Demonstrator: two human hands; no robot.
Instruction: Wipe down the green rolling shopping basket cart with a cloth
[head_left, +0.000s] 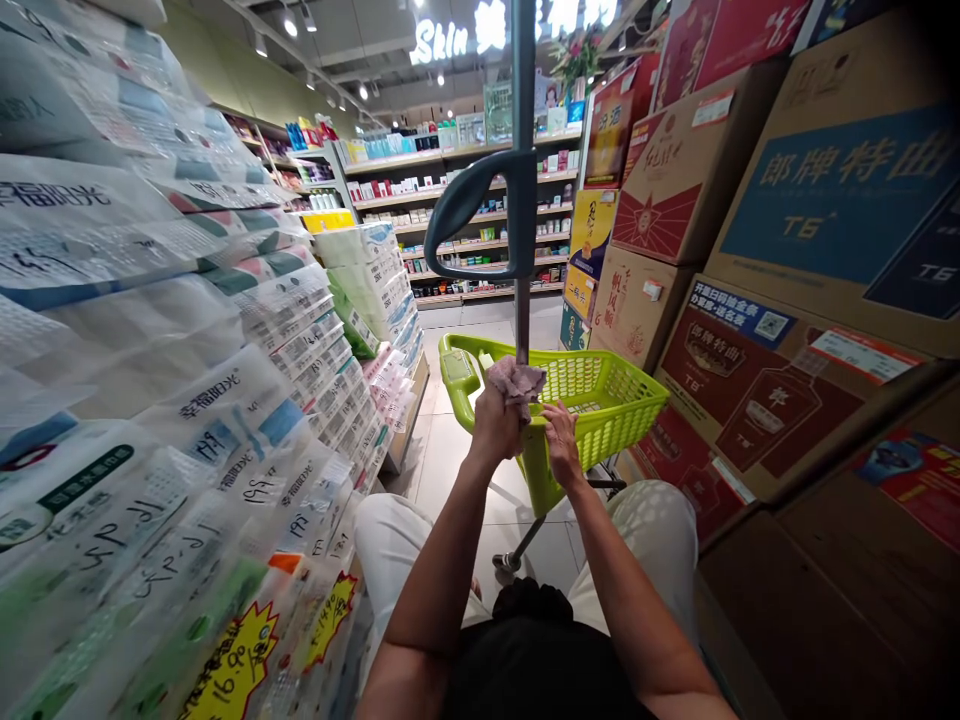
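Note:
A bright green plastic shopping cart (606, 425) stands between my knees, with a tall dark grey pole and loop handle (466, 215) rising from it. In my left hand (495, 425) is a crumpled pinkish-grey cloth (517, 383), held against the pole's lower end at the near side of the basket. My fingers close around the cloth from below. My right hand (562, 440) is on the near rim of the basket, just right of the cloth, with its fingers bent over the edge. Part of the rim is hidden behind both hands.
Stacked tissue packs (187, 400) with handwritten price tags rise close on my left. Printed cardboard cartons (825, 200) are piled on my right. Shelves of small boxed goods (465, 185) cross the back. A caster wheel (508, 565) rests on the tiled floor (442, 450).

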